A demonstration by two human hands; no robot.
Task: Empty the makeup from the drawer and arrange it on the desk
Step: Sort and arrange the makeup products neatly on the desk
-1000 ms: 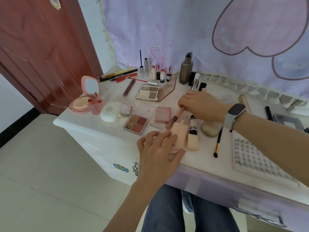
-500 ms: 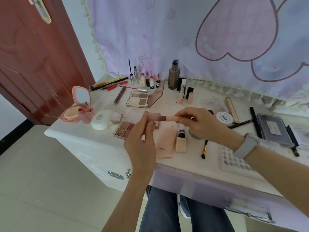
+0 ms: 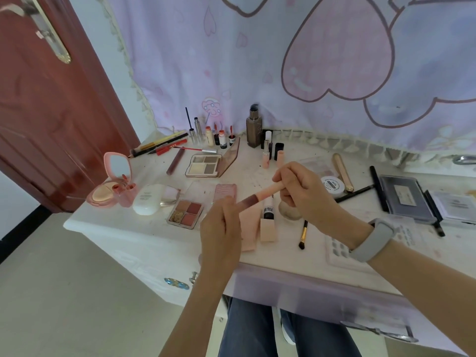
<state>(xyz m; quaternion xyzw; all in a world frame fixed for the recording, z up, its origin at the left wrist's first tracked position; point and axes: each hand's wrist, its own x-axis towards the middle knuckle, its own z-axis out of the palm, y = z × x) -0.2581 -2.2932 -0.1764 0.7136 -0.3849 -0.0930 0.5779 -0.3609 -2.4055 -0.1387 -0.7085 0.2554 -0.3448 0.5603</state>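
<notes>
Both hands hold one slim lip gloss tube (image 3: 260,196) above the white desk (image 3: 144,235). My left hand (image 3: 222,228) pinches its dark, clear end. My right hand (image 3: 302,193) grips its pink cap end. Under the tube lie a peach case (image 3: 249,228) and a tube with a black label and peach cap (image 3: 268,221). Makeup covers the desk: a blush palette (image 3: 186,213), an eyeshadow palette (image 3: 204,165), a pink mirror compact (image 3: 109,188), a white bottle (image 3: 148,199) and a small brush (image 3: 303,234).
Small bottles and a tall brown pump bottle (image 3: 253,127) line the back edge under the heart-print curtain. A black palette (image 3: 404,198), a white jar (image 3: 332,185) and a gold tube (image 3: 342,172) lie at right. A red door (image 3: 51,112) stands left. The drawer front (image 3: 296,287) sits below the hands.
My right hand picked the lip gloss tube up from the desk. My left hand left the peach case and took the tube's other end; both now hold it higher.
</notes>
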